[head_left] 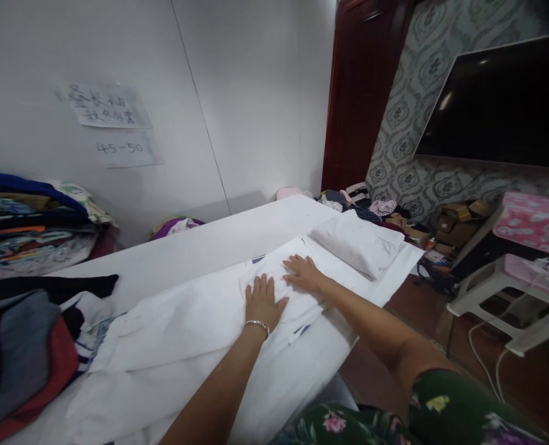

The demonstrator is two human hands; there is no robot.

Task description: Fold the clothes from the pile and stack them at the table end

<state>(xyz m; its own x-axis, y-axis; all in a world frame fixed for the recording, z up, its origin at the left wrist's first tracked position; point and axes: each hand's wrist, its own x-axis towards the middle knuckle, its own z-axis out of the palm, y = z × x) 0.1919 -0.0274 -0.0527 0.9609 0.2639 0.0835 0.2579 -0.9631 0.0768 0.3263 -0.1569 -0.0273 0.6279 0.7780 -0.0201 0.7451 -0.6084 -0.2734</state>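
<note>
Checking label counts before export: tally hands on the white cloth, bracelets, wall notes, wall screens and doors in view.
Left hand and right hand on white cloth: 2
Bracelet: 1
Upper wall note and lower wall note: 2
Wall screen: 1
Door: 1
Total: 7

Before you, the white garment (176,321) lies spread out and lightly creased on the white table (274,216), its long panels reaching toward your 8 o'clock, where one end looks gathered. Near the centre of your view it is doubled over in a flat fold, with dark-blue patches (258,259) showing at the fold's 10 and 5 o'clock.
</note>
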